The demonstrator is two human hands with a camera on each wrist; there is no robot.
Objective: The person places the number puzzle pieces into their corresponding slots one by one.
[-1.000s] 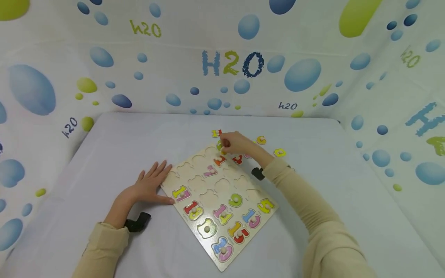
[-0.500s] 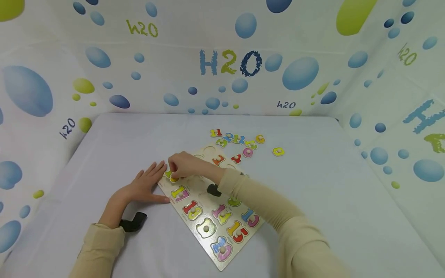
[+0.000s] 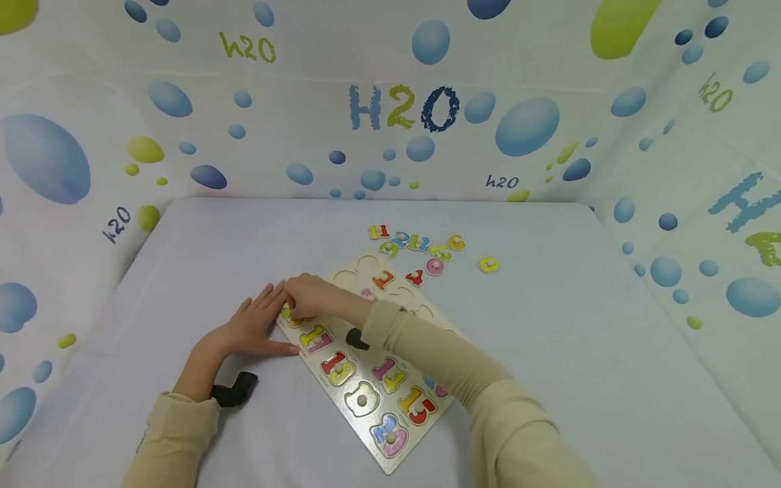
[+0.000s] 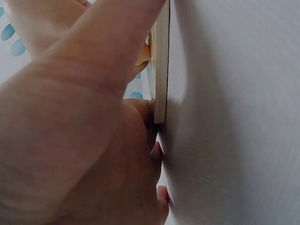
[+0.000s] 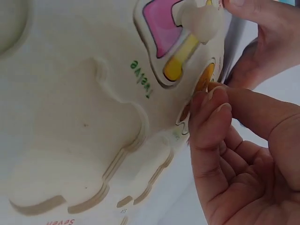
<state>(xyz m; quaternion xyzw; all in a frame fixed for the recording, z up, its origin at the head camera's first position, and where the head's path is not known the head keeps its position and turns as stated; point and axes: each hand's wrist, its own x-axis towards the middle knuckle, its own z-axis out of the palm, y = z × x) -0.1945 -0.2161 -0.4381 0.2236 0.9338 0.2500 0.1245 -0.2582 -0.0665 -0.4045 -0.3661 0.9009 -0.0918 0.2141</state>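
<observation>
A wooden number puzzle board (image 3: 364, 366) lies cornerwise on the white-covered table. My left hand (image 3: 247, 329) rests along its left edge, fingers straight and thumb spread. At the board's left corner, my right hand (image 3: 308, 296) pinches a green-and-yellow number piece (image 3: 295, 321) between thumb and fingers. In the right wrist view the orange-yellow part of that piece (image 5: 205, 77) lies flush against the board, my fingertips covering its knob. Beside it sits the pink-and-yellow 17 piece (image 5: 164, 23) in its recess. The left wrist view shows the board's edge (image 4: 161, 70) against my left hand.
Several loose number pieces lie behind the board, among them the 11 (image 3: 379, 232), the red 4 (image 3: 415, 277) and a yellow 0 (image 3: 489, 265). An orange-red piece (image 3: 383, 280) sits on the board's far part. My right sleeve (image 3: 439, 352) covers the board's right side.
My right hand has come from the far corner across to the board's left corner, bringing the green-and-yellow number piece down there. My left hand has stayed at the board's edge.
</observation>
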